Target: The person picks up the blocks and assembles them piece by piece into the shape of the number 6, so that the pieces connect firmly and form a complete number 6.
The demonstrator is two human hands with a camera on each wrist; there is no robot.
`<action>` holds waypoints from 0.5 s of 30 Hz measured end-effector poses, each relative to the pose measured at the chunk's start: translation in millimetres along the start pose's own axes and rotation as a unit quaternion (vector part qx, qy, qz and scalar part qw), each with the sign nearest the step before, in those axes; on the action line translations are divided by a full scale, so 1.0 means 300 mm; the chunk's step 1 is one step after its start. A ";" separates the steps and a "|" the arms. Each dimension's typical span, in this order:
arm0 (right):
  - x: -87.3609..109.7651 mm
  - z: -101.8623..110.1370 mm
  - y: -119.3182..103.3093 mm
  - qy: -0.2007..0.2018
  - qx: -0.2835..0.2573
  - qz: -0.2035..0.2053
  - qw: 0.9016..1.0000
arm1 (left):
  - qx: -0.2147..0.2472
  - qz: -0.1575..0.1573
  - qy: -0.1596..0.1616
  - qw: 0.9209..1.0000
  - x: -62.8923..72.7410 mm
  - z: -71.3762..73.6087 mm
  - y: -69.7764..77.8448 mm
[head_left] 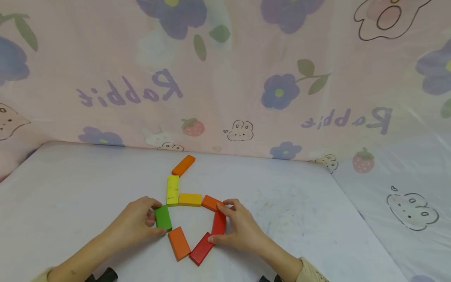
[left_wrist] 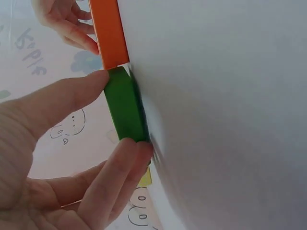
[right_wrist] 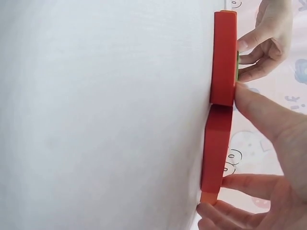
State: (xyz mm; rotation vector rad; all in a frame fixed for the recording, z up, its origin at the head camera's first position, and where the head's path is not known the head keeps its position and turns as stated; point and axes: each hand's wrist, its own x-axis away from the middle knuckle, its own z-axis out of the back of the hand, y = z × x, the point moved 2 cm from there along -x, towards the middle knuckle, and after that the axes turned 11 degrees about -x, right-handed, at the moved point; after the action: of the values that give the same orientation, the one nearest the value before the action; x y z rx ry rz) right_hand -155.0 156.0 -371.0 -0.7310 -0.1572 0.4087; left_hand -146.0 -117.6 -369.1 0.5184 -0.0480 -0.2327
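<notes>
Flat coloured wooden blocks lie in a ring on the white table. My left hand [head_left: 137, 219] pinches the green block [head_left: 163, 218] by its ends, thumb at the near end, fingertips at the far end; the left wrist view shows this green block [left_wrist: 125, 105] close up. With thumb and fingers, my right hand [head_left: 243, 229] spans the right-hand red block [head_left: 219, 223]. Its thumb lies at the joint with the nearer red block [head_left: 201, 249], and its fingertips reach the orange block [head_left: 212, 203] behind. An orange block [head_left: 179, 243] sits between the green and nearer red blocks.
A yellow-orange block [head_left: 190, 199] closes the ring's far side. From its left end a yellow block [head_left: 172, 190] runs away from me, with another orange block [head_left: 183, 165] slanting beyond. A patterned cloth [head_left: 225, 90] hangs behind the table [head_left: 292, 235].
</notes>
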 end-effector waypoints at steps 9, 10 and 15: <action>0.003 0.003 -0.001 -0.002 -0.003 -0.003 1.000 | -0.006 -0.008 0.015 1.000 -0.006 -0.009 0.027; 0.003 0.004 -0.001 -0.001 -0.003 -0.004 1.000 | -0.006 -0.009 0.016 1.000 -0.007 -0.011 0.029; 0.001 0.004 -0.001 0.000 -0.002 0.000 1.000 | -0.010 -0.001 0.014 1.000 -0.004 -0.017 0.041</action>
State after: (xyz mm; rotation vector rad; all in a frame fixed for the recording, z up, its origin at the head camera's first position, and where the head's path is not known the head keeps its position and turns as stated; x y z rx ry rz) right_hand -154.9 156.5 -369.9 -0.7354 -0.1593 0.4084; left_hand -144.1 -104.4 -367.5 0.5025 -0.0180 -0.2280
